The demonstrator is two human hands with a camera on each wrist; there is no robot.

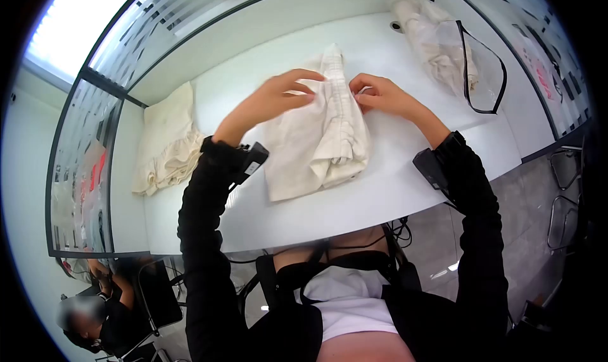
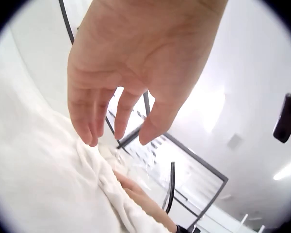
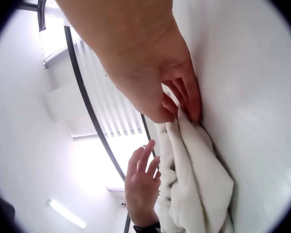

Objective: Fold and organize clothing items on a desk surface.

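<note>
— Item and position?
— One cream garment (image 1: 320, 140), bunched lengthwise, lying on the middle of the tabletop (image 1: 405, 191) between both hands.
— Hands?
— The right hand (image 1: 380, 96) pinches a fold at the upper edge. The left hand (image 1: 275, 99) is loose, fingers relaxed, tips brushing the cloth, gripping nothing.
— Handling?
— Judged light, soft and limp, so it will sag and crease. Best taken at a seam or hem, not mid-panel.
</note>
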